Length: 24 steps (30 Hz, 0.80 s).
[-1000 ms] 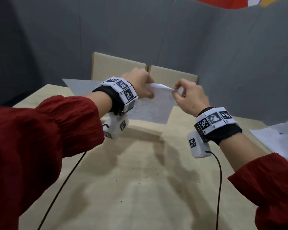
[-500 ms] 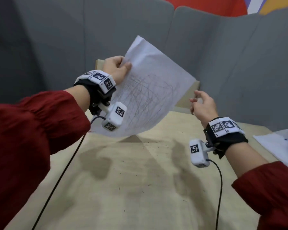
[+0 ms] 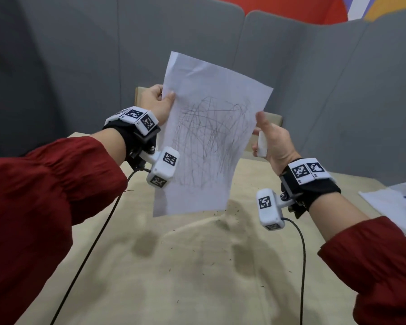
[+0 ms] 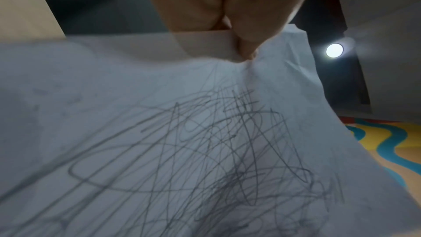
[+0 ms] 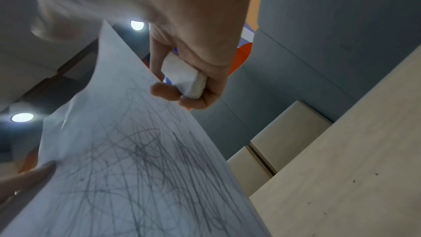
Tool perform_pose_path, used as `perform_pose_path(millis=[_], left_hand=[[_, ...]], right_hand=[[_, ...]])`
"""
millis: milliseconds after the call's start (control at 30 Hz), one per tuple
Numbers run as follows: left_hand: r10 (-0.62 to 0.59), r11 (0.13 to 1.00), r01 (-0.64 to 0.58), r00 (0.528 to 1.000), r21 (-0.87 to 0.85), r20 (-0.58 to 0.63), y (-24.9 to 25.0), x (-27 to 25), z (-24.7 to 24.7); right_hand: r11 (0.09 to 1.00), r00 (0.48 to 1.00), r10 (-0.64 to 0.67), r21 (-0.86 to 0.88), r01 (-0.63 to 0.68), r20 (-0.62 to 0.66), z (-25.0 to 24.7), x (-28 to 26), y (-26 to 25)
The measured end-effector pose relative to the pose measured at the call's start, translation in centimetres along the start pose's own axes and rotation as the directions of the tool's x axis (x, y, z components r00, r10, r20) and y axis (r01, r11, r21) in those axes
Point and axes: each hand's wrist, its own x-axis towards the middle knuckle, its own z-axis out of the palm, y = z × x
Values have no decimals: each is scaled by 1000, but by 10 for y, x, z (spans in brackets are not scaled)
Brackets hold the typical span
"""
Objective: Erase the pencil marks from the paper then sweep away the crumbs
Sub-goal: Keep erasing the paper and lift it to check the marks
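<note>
White paper (image 3: pixel 211 127), thin and lightly creased, hangs nearly upright above a pale wooden table (image 3: pixel 197 277), its face crossed by a dense tangle of grey pencil marks (image 3: pixel 211 137). The left hand (image 3: pixel 156 103) pinches the sheet's left edge between thumb and fingers (the wrist view shows the paper puckering under the thumb). On the opposite edge, the right hand (image 3: pixel 271 139) curls around a white block eraser (image 3: pixel 261 144), its thumb raised just beside the sheet's right edge and two fingertips at the paper's rim; whether they touch it cannot be told. Below the sheet, small dark crumbs (image 3: pixel 197 252) speckle the tabletop's matte, lightly grained surface, thickest near the paper's lower right corner. Farther right of the sheet, more white sheets (image 3: pixel 394 207) lie at the table's edge. Behind the paper stand two light chair backs (image 5: pixel 284 141) and grey padded partition panels (image 3: pixel 314 66), with a red and yellow wall above them.
</note>
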Motion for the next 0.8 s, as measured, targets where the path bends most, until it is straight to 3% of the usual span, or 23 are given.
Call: perform_pose_path(millis=[133, 267, 567, 700, 800], left_hand=[[-23, 998, 24, 1000, -61, 18, 8, -8, 3], [-28, 989, 44, 994, -144, 108, 16, -19, -1], [47, 990, -71, 980, 121, 194, 20, -33, 2], [92, 982, -100, 994, 158, 59, 18, -36, 5], [37, 998, -36, 999, 49, -26, 19, -39, 0]], right_hand=[[990, 987, -107, -105, 94, -124, -4, 8, 7], [971, 980, -163, -196, 139, -112, -19, 16, 6], [878, 980, -180, -463, 124, -80, -39, 14, -11], [879, 997, -43, -476, 8, -62, -45, 5, -7], [771, 992, 129, -629, -97, 6, -53, -3, 4]])
